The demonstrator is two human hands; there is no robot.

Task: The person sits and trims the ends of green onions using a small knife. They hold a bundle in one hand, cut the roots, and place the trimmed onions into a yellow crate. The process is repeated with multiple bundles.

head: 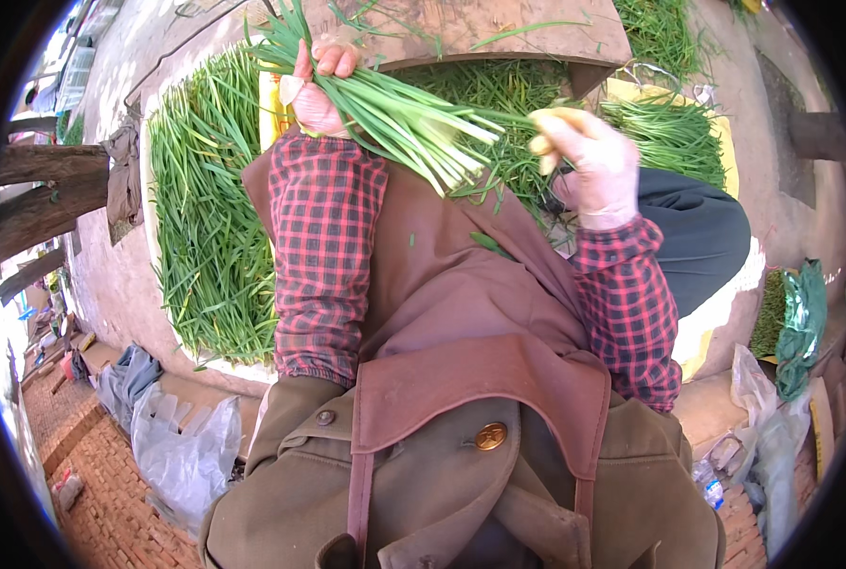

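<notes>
My left hand (323, 92) is closed around a bunch of garlic chives (408, 121). Its pale cut ends point right, and the leafy tips stick out above my fist. Right of those ends is my right hand (593, 153), thumb and fingers pinched together on a thin green chive strand (501, 116) that runs beside the bunch. The right fingertips look yellowish and slightly blurred. Below both hands lies my brown apron (430, 213), with a few loose bits of leaf on it.
A long stack of chives (213, 213) lies to my left. Ahead is a low wooden board (522, 32) with scattered leaves, and loose chives (501, 85) lie beneath it. Another chive pile (668, 139) rests on yellow sacking at right. Plastic bags (181, 448) lie behind left.
</notes>
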